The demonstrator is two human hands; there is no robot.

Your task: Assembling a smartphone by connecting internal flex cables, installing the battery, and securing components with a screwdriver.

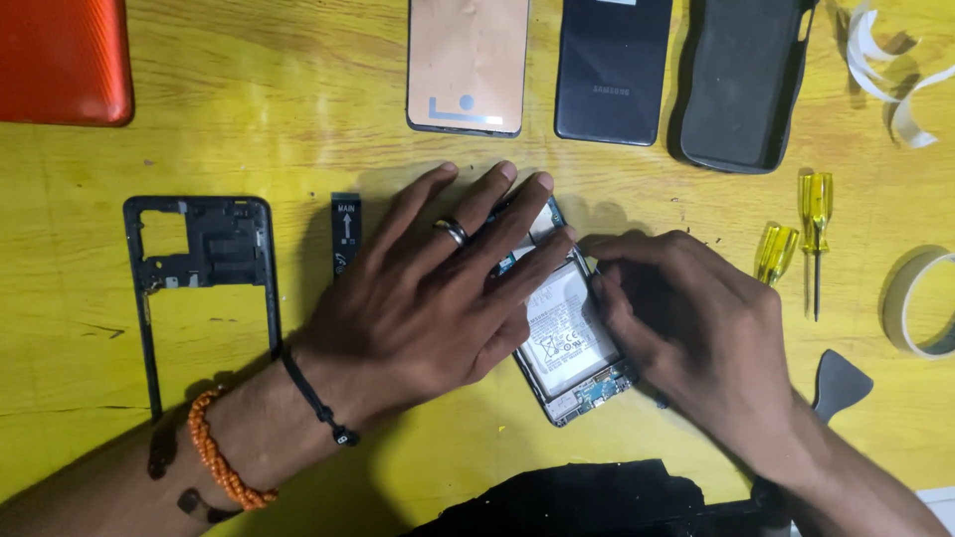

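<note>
**Bench inventory: opened phone under two hands, parts laid out around it**

Item 1. Opened phone (569,343), back removed, white battery and lower circuit board showing. It is lying tilted at the middle of the yellow table (298,129), partly covered by both hands.

Item 2. Left hand (428,288), ring on one finger, is lying flat with fingers spread wide, pressing down on the upper part of the phone and gripping nothing. Black cord and orange bead bracelet (214,457) are sitting on the wrist.

Item 3. Right hand (686,318) is curling its fingers in against the phone's right edge, fingertips touching the frame beside the battery. Whether it is pinching anything there cannot be told.

Item 4. Black mid-frame (204,268), well left of the phone, lying flat.

Item 5. Small black flex strip (345,231), between the mid-frame and the left hand.

Item 6. Along the far edge, left to right: red cover (62,60), copper-coloured panel (468,60), dark back cover (612,70), black soft case (741,85).

Item 7. Two yellow-handled screwdrivers (811,224), just right of the right hand.

Item 8. Tape roll (920,303) at the right edge; dark pry tool (841,383) near the right wrist.
</note>
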